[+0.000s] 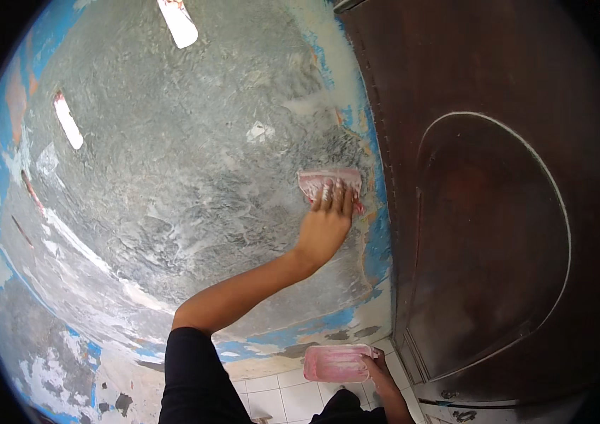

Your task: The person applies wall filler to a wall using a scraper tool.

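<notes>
My left hand (pixel 324 230) reaches up across the wall, its fingers pressed over the back of a wide pink scraper (pixel 329 174). The scraper's blade lies against the rough grey wall (pixel 194 155), close to its right border. White smears cover the fingers and the scraper. Low down on the right, my right hand (pixel 377 365) grips the right end of a pink rectangular tub (pixel 312 364). Pale paste coats the tub's inside. The part of the scraper under my palm is hidden.
A dark brown door (pixel 490 233) with a curved pale moulding stands right of the wall. Peeling blue paint (pixel 377 240) borders the grey area. Two bright oblong patches (pixel 69 120) show at upper left. White floor tiles (pixel 264 399) lie below.
</notes>
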`<state>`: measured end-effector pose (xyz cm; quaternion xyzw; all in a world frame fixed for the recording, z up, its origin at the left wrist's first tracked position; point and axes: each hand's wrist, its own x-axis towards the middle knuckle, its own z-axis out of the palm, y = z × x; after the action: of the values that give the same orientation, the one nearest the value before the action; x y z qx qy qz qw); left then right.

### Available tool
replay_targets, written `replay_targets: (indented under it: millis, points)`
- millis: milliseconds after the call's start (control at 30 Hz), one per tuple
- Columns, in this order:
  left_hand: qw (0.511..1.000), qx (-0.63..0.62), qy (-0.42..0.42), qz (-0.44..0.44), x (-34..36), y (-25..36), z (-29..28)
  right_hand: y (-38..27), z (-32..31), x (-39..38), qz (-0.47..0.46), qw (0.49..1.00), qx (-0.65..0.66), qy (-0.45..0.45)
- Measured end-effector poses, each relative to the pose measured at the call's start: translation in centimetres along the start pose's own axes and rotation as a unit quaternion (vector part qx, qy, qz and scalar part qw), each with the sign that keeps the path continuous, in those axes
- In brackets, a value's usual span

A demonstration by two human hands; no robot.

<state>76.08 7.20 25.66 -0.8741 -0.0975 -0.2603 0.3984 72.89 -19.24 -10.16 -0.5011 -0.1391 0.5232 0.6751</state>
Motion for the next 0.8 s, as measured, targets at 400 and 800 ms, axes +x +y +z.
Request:
replay_targets:
  millis: [400,800]
  points:
    - [0.989,0.112,0.054,-0.083,6.2,-0.6,1.3,2.4,0.0,1.0,0.000,1.000,-0.007,-0.010]
    - [0.985,0.111,0.114,-0.070,7.5,-10.5,-5.2,0.7,-0.1,0.8,0.020,0.999,-0.039,0.012]
